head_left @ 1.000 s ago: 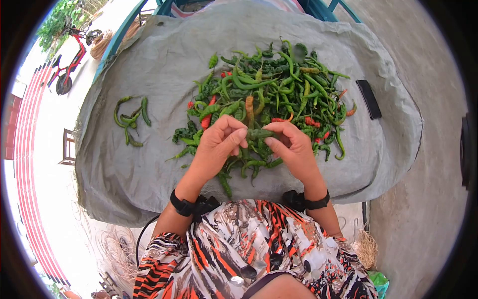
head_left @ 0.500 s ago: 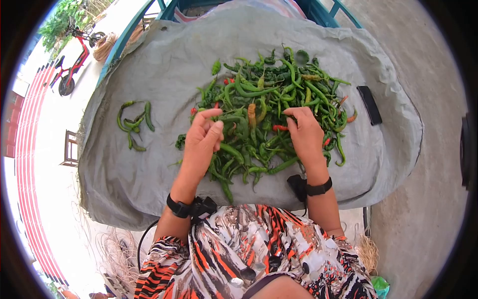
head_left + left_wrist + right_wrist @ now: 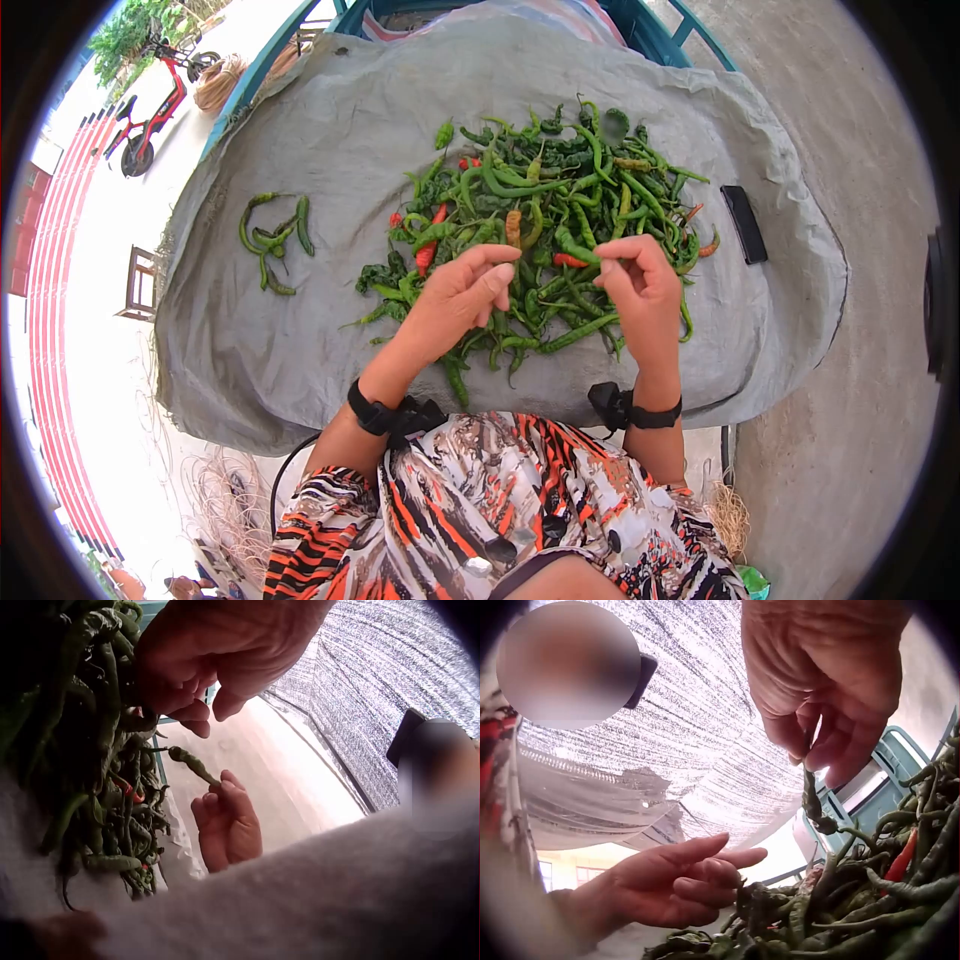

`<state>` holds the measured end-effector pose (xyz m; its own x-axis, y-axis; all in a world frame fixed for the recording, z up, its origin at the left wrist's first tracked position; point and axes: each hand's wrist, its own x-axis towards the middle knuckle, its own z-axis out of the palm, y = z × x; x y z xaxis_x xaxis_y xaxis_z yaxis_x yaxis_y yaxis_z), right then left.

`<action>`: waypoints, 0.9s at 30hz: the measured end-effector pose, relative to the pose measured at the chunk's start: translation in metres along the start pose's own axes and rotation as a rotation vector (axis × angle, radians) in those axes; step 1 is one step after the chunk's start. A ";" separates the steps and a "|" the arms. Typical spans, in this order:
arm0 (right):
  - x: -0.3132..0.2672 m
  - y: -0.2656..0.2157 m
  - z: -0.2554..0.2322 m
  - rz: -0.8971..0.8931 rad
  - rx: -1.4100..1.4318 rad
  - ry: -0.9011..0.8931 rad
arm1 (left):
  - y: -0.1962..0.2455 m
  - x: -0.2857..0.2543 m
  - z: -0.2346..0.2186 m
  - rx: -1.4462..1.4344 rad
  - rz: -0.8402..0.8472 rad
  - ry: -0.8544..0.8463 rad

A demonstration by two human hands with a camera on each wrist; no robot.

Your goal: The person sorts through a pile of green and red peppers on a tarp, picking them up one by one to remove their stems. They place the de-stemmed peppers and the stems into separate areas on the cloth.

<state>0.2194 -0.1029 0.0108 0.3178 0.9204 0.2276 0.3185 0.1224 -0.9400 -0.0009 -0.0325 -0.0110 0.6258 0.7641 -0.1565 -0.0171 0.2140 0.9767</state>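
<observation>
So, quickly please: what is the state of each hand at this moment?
Left hand: open, fingers loosely extended over the pepper pile, holding nothing.
Right hand: pinching a green pepper at its stem end, lifted above the pile.

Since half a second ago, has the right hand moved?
Yes. The right hand has pulled back from the pepper pile toward the body, pinching a green pepper.

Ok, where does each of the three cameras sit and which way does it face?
Head: worn up top, looking down on the chilli pile, grey cloth; both forearms, patterned dress show.
Left wrist: low beside the left hand, looking up and across at the right hand.
Right wrist: low, looking up; right hand pinching a green chilli, left hand opposite.
Shared: all show both hands and chillies.
</observation>
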 end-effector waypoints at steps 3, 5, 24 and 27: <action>-0.012 -0.005 0.002 -0.058 0.129 -0.149 | 0.006 -0.001 0.003 0.011 -0.073 -0.047; -0.016 -0.006 0.003 -0.149 0.077 -0.221 | 0.006 -0.003 0.001 0.009 -0.102 -0.054; 0.060 0.044 0.033 -0.308 -0.836 -0.075 | 0.003 0.003 -0.025 0.017 0.110 0.381; 0.066 0.058 0.028 -0.316 -0.637 -0.023 | -0.007 0.001 -0.028 -0.002 0.121 0.352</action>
<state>0.2339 -0.0245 -0.0360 0.1077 0.8853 0.4524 0.8546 0.1501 -0.4971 -0.0219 -0.0159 -0.0225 0.3129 0.9463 -0.0816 -0.0758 0.1106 0.9910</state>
